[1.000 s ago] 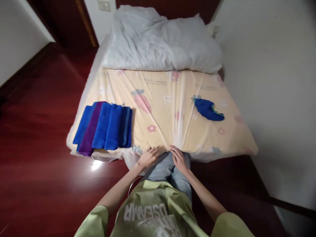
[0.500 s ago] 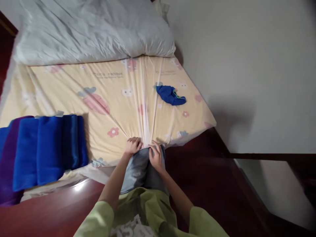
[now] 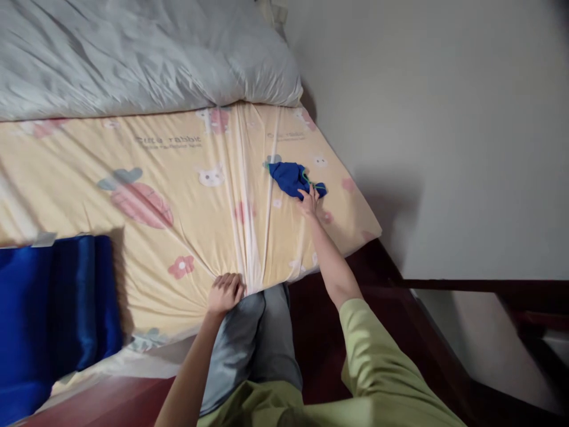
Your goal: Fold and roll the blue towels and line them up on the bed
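Note:
A pale yellow fitted sheet (image 3: 213, 213) printed with carrots, rabbits and flowers covers the mattress, with creases fanning out from its near edge. At that edge my left hand (image 3: 226, 292) is closed, its fingers curled on the sheet. My right hand (image 3: 310, 200) reaches over the bed to a crumpled blue cloth item (image 3: 288, 177) with green trim. Its fingers pinch the cloth's near right part, which still lies on the sheet. What kind of item the cloth is, I cannot make out.
A large white duvet (image 3: 146, 59) is heaped across the far part of the bed. Folded blue fabric (image 3: 26, 314) lies at the near left. A white wall (image 3: 435, 136) runs along the right, and dark red flooring (image 3: 320, 338) shows below the bed's edge.
My right hand has left the sheet's edge and moved forward and right onto the blue cloth. My left hand stays at the edge. The view has shifted, with the folded fabric now farther left.

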Available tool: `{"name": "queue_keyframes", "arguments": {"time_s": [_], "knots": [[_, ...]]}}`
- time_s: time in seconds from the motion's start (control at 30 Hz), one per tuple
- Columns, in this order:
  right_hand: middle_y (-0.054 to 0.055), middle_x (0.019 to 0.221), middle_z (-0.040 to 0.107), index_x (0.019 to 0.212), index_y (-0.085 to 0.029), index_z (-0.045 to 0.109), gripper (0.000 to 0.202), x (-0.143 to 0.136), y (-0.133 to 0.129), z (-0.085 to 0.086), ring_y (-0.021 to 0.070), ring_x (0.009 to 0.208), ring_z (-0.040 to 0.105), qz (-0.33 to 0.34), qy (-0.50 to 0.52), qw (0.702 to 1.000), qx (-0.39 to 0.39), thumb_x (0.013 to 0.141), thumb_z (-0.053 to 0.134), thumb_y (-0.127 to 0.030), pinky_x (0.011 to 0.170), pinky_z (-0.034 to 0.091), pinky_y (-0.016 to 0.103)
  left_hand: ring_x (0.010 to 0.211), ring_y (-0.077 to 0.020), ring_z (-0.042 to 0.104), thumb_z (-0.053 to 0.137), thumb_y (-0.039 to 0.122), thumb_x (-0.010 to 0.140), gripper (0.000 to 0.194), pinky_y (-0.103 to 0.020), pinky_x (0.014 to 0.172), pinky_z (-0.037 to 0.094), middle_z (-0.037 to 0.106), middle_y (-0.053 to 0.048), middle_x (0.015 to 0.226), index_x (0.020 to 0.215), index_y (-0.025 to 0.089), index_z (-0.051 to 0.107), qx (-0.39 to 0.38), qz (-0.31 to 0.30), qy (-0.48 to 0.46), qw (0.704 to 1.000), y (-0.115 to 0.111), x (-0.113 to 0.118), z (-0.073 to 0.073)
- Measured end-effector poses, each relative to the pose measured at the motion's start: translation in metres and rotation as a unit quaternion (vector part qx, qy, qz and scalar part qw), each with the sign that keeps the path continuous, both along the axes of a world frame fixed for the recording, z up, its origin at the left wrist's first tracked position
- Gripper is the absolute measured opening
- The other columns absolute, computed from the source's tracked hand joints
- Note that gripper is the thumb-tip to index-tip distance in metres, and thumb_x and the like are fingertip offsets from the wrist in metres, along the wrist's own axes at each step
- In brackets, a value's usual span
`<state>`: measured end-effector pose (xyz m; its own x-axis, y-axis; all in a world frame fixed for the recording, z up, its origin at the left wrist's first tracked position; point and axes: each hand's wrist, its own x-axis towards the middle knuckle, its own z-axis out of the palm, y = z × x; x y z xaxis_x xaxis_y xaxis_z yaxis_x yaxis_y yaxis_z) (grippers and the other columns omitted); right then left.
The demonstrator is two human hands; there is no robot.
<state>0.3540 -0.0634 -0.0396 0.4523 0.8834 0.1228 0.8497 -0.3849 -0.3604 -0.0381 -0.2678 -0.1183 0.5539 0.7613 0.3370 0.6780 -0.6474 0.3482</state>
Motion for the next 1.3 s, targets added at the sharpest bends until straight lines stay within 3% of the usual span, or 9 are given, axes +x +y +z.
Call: {"name": "queue_keyframes", "arguments": {"time_s": [0.3,0.47,0.57,0.7,0.8,0.9,1.1,1.2,1.3], "knots": [[0.018,0.130,0.061,0.102,-0.018,0.076,0.031,0.021,0.029,-0.027,0.0330,0.126,0.046,-0.065,-0.035,0.992,0.104,0.079,0.055,-0.015,0.108,0.040,0.062,0.083,-0.0219,0.061,0.049,0.024,0.100,0.016,-0.036,0.075,0.043,0.068,-0.006,0.085,0.094,0.018,0.063,0.013,-0.003,-0.018,1.000,-0.002,-0.001,-0.006],[0.014,0.100,0.069,0.100,-0.016,0.076,0.028,-0.011,-0.007,-0.016,0.0295,0.105,0.055,0.040,-0.044,0.994,0.097,0.085,0.052,-0.015,0.096,0.048,0.046,0.083,-0.0224,0.060,0.050,0.024,0.100,0.015,-0.036,0.076,0.042,0.067,-0.006,0.086,0.096,0.017,0.063,0.020,-0.003,-0.027,0.999,-0.003,-0.001,-0.006],[0.010,0.094,0.070,0.093,-0.020,0.075,0.023,-0.079,-0.080,-0.019,0.0276,0.099,0.058,0.196,-0.023,0.978,0.071,0.092,0.052,-0.017,0.095,0.049,0.044,0.084,-0.0222,0.060,0.049,0.023,0.100,0.016,-0.036,0.077,0.042,0.067,-0.006,0.086,0.098,0.016,0.063,0.019,-0.006,-0.035,0.999,-0.005,-0.001,-0.006],[0.007,0.087,0.067,0.087,-0.030,0.074,0.030,-0.183,-0.234,-0.047,0.0278,0.093,0.064,0.285,0.057,0.956,0.029,0.100,0.049,-0.020,0.088,0.052,0.046,0.085,-0.0233,0.060,0.047,0.027,0.101,0.021,-0.037,0.079,0.042,0.066,-0.007,0.085,0.097,0.017,0.065,0.003,-0.007,-0.021,1.000,-0.008,0.000,-0.011],[0.007,0.089,0.067,0.085,-0.034,0.071,0.027,-0.238,-0.339,-0.061,0.0285,0.092,0.067,0.223,0.172,0.957,0.062,0.101,0.050,-0.030,0.084,0.056,0.048,0.088,-0.0244,0.060,0.045,0.030,0.101,0.025,-0.038,0.080,0.043,0.067,-0.010,0.090,0.096,0.017,0.066,-0.040,-0.010,-0.002,0.999,-0.008,-0.001,-0.016],[0.006,0.088,0.066,0.086,-0.030,0.068,0.021,-0.269,-0.391,-0.059,0.0253,0.086,0.067,0.110,0.252,0.954,0.122,0.100,0.055,-0.036,0.080,0.058,0.043,0.091,-0.0265,0.060,0.047,0.033,0.098,0.026,-0.040,0.081,0.043,0.068,-0.013,0.097,0.098,0.017,0.067,-0.093,-0.023,0.019,0.995,-0.007,-0.001,-0.017],[0.014,0.119,0.071,0.124,-0.017,0.063,0.031,-0.253,-0.365,-0.025,0.0217,0.105,0.069,0.080,0.382,0.913,0.121,0.101,0.055,-0.036,0.094,0.057,0.037,0.098,-0.0292,0.061,0.047,0.033,0.096,0.028,-0.042,0.089,0.044,0.068,-0.016,0.101,0.105,0.015,0.066,-0.149,-0.015,0.020,0.989,-0.005,0.001,0.001],[0.014,0.114,0.074,0.116,-0.016,0.067,0.030,-0.228,-0.344,0.007,0.0231,0.105,0.072,0.137,0.429,0.886,0.107,0.100,0.057,-0.039,0.096,0.057,0.038,0.100,-0.0283,0.062,0.049,0.030,0.095,0.023,-0.042,0.094,0.044,0.067,-0.015,0.100,0.100,0.015,0.065,-0.191,0.006,-0.022,0.981,-0.007,0.002,0.020],[0.013,0.105,0.077,0.106,-0.015,0.071,0.028,-0.211,-0.346,0.035,0.0243,0.099,0.074,0.155,0.410,0.889,0.133,0.098,0.061,-0.040,0.093,0.058,0.038,0.100,-0.0266,0.061,0.045,0.025,0.095,0.021,-0.042,0.095,0.046,0.067,-0.012,0.098,0.098,0.016,0.064,-0.226,0.067,-0.073,0.969,-0.039,-0.002,0.043]]}}
